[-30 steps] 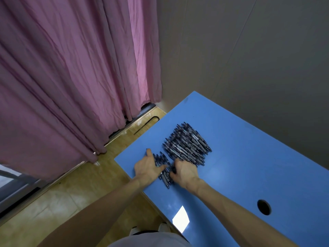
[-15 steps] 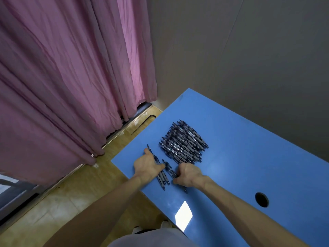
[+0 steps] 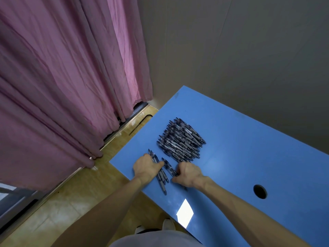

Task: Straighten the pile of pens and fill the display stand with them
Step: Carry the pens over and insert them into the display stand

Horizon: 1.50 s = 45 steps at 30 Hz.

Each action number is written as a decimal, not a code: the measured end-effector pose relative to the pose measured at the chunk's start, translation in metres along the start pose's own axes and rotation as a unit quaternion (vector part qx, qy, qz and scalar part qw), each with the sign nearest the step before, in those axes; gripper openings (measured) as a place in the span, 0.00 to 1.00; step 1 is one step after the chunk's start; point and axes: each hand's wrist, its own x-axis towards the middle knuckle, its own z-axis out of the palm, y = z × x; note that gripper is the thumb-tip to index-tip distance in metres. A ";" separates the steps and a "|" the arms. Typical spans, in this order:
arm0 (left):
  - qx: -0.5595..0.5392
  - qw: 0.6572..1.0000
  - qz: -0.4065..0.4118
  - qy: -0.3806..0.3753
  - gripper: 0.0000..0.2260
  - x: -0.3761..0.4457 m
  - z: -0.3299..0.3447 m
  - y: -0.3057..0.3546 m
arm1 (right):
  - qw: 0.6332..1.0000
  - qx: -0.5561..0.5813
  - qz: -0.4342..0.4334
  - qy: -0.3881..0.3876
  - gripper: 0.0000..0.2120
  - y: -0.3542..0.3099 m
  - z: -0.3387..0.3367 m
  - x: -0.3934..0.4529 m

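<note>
The pile of pens (image 3: 181,139) lies on the blue table (image 3: 249,148), near its left end. Just in front of it, a few pens (image 3: 161,173) lie apart from the pile. The left hand (image 3: 146,167) rests on them with fingers fairly straight. The right hand (image 3: 188,173), fingers curled, grips some pens beside it. A pink curtain (image 3: 62,77) hangs at the left.

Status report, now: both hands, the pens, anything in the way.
Left hand flat on a few separated pens. Right hand curled over more beside them. Main pile apart, on blue table. Display stand not in view; nothing in the way.
</note>
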 end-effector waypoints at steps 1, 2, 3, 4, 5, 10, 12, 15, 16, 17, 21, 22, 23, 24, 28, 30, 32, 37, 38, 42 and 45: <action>0.016 1.000 0.014 0.007 0.22 0.000 0.000 -0.001 | 1.000 0.000 0.001 0.002 0.15 0.000 0.000 -0.001; 0.035 0.999 0.028 0.015 0.21 -0.001 0.000 -0.003 | 1.000 0.000 0.002 0.004 0.15 0.000 0.000 -0.001; 0.053 0.998 0.040 0.022 0.21 -0.001 0.000 -0.004 | 1.000 -0.001 0.002 0.006 0.15 0.000 0.001 -0.002; 0.066 0.996 0.051 0.030 0.22 -0.003 0.001 -0.005 | 1.000 -0.001 0.004 0.008 0.15 0.001 0.001 -0.002; 0.072 0.995 0.060 0.034 0.21 -0.004 0.003 -0.006 | 1.000 0.001 0.005 0.009 0.16 0.002 0.001 -0.003; 0.023 0.998 0.051 0.029 0.20 -0.008 0.009 -0.008 | 1.000 0.009 0.008 0.015 0.14 0.011 0.003 -0.007; -0.008 0.999 0.041 0.030 0.22 -0.009 0.009 -0.011 | 1.000 0.008 0.005 0.017 0.14 0.013 0.002 -0.007; -0.049 0.998 0.035 0.030 0.24 -0.009 0.006 -0.015 | 1.000 0.007 -0.001 0.016 0.14 0.013 0.002 -0.006; -0.052 0.997 0.040 0.030 0.24 -0.009 0.005 -0.016 | 1.000 0.008 -0.002 0.016 0.14 0.014 0.003 -0.006; -0.055 0.997 0.044 0.032 0.23 -0.010 0.004 -0.016 | 1.000 0.010 -0.002 0.015 0.13 0.014 0.003 -0.005; -0.031 0.998 0.046 0.024 0.15 -0.012 0.003 -0.018 | 1.000 0.007 -0.007 0.015 0.14 0.016 0.003 -0.005; -0.014 0.999 0.047 0.017 0.14 -0.011 0.004 -0.020 | 1.000 0.006 -0.009 0.014 0.14 0.016 0.003 -0.005; -0.003 0.999 0.044 0.011 0.14 -0.011 0.003 -0.021 | 1.000 0.005 -0.010 0.013 0.14 0.016 0.002 -0.005; 0.000 0.999 0.040 0.006 0.14 -0.010 0.003 -0.022 | 1.000 0.004 -0.011 0.011 0.14 0.016 0.003 -0.005; -0.006 0.999 0.036 -0.009 0.14 -0.008 0.001 -0.027 | 1.000 0.008 -0.010 0.006 0.14 0.018 0.003 -0.004; -0.006 0.999 0.032 -0.007 0.13 -0.009 0.000 -0.027 | 1.000 0.007 -0.013 0.005 0.15 0.018 0.002 -0.004; 0.000 1.000 0.029 -0.009 0.15 -0.010 -0.002 -0.026 | 1.000 0.007 -0.016 0.004 0.14 0.018 0.002 -0.004; -0.030 0.999 0.026 -0.019 0.21 -0.002 -0.005 -0.026 | 1.000 -0.001 -0.021 0.004 0.14 0.018 0.002 -0.003; -0.049 0.999 0.015 -0.013 0.21 0.002 -0.005 -0.026 | 1.000 -0.004 -0.022 0.004 0.15 0.018 0.001 -0.003; -0.093 0.996 -0.011 0.009 0.17 0.018 -0.007 -0.016 | 1.000 -0.007 -0.023 0.003 0.15 0.017 -0.001 -0.002; -0.095 0.995 -0.013 0.014 0.13 0.016 -0.009 -0.006 | 1.000 -0.006 -0.023 0.003 0.15 0.018 -0.001 -0.002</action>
